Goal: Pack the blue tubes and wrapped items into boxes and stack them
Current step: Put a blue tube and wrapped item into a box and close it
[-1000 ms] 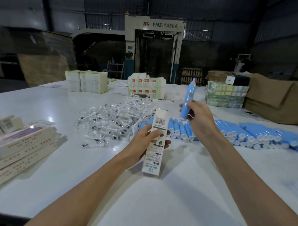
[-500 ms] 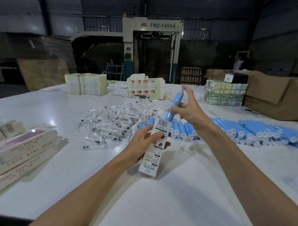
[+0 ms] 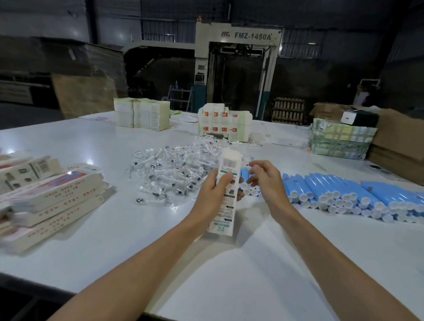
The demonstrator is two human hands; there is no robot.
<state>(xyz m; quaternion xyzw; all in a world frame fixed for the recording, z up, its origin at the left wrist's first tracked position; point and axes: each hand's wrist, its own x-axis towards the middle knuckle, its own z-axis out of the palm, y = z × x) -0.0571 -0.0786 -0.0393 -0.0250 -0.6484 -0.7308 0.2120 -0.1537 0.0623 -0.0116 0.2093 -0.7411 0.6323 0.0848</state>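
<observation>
The blue tube is gone from the right hand (image 3: 265, 180), likely now inside the carton (image 3: 224, 214) that the left hand (image 3: 211, 194) grips. The right fingers curl loosely, empty; one of the wrapped items (image 3: 174, 168) seems next.

Box (image 3: 225, 194): long, white, with a barcode near its upper end and green and black print below. It is held nearly upright above the surface (image 3: 131, 241), gripped about its middle by the left hand (image 3: 211, 196).

Blue tubes (image 3: 349, 191): light blue with white caps, lying on their sides in an overlapping row along the right of the surface, caps toward the viewer. The row's left end passes behind the box.

Wrapped items (image 3: 172, 168): small dark-tipped pieces in clear wrappers, in a loose heap at mid-surface, beyond and left of the box.

Stacked boxes (image 3: 48, 198): long and pale with red print, lying flat in uneven layers at the surface's left edge.
</observation>
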